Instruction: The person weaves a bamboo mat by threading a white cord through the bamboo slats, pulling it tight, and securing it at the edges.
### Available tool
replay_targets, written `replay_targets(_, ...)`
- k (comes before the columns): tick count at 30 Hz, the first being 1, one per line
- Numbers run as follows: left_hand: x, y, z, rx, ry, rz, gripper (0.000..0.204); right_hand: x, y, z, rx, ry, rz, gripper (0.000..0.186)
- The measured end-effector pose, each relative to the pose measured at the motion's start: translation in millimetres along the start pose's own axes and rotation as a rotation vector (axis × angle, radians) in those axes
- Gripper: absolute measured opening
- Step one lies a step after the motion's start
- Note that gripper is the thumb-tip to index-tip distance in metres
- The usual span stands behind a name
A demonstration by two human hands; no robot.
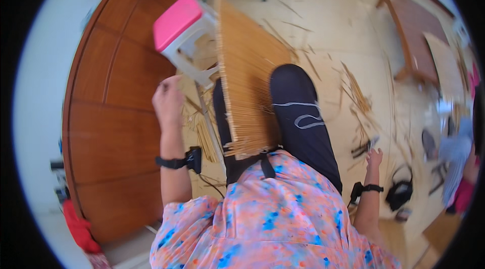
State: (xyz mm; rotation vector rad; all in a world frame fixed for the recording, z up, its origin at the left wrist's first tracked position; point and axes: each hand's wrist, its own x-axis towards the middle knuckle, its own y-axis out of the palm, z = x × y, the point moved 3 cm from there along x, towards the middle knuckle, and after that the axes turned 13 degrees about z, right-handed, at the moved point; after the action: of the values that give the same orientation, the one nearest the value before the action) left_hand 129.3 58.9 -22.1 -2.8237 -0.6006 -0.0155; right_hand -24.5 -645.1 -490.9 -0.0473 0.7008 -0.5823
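Observation:
A panel of thin bamboo strips (245,66) stands tilted between my thighs, its near end in my lap, with loose strip ends there. My left hand (167,99) is raised to the left of the panel, apart from it, fingers closed around something small and dark that I cannot make out. At my right side, my right hand (374,157) has its fingers apart, near a blurred dark tool with a pale end (362,147); I cannot tell whether they touch.
A pink-topped white stool (177,18) stands beyond the panel, beside a wooden cabinet (111,132). Strips (356,89) litter the floor. A low wooden table (409,26), a black bag (401,190) and another person in striped clothing (454,152) are at the right.

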Motion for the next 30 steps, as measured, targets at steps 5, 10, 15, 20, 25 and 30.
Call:
replay_targets(5,-22.5,-3.4,27.9,-0.212,-0.019,0.141,0.026,-95.6,137.5,241.6,-0.058,-0.207,0.406,0.049)
replay_targets(10,10.8,13.9,46.7,-0.371,-0.099,0.206,0.021,-210.3,250.0,386.1,-0.206,-0.476,0.728,0.038)
replay_targets(15,67.3,38.2,57.0,-0.455,-0.092,0.265,0.019,-302.1,355.8,440.7,-0.381,-0.544,1.005,0.034)
replay_targets(20,112.7,59.5,56.7,-0.424,-0.043,0.36,0.022,-346.0,456.3,455.6,-0.527,-0.588,1.023,0.046)
replay_targets(25,131.8,69.9,52.5,-0.44,-0.037,0.445,0.022,-349.7,514.7,473.9,-0.813,-0.779,0.778,0.066)
replay_targets(30,144.4,76.2,51.5,-0.545,-0.036,0.507,0.019,-359.9,529.5,479.9,-0.831,-0.668,0.891,0.058)
